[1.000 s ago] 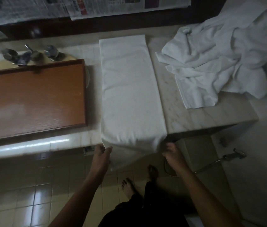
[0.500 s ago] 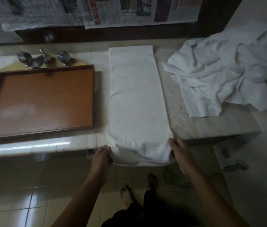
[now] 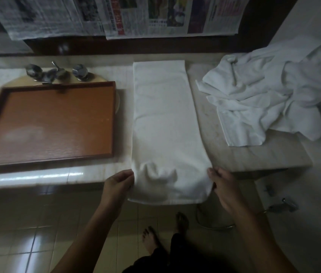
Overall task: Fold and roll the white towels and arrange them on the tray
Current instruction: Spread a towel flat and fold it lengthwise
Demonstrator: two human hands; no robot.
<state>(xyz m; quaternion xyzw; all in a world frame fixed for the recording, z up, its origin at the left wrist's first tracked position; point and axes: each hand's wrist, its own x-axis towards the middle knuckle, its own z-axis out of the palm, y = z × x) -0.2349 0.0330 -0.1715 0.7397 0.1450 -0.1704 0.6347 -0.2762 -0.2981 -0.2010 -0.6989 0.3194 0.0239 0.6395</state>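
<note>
Marble counter (image 3: 254,158): left hand (image 3: 117,184) and right hand (image 3: 221,184) pinch the towel's (image 3: 163,119) near corners; tray (image 3: 45,123) lies left.

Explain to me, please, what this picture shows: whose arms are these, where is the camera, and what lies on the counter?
No machine here: these are a person's own arms, filmed by a camera worn on the head, looking down. On the marble counter lies a long folded towel; the left hand and the right hand each pinch one side of its near end, which hangs over the edge. Left of it sits a wooden tray with no towel on it. To the right lies a heap of unfolded towels.
</note>
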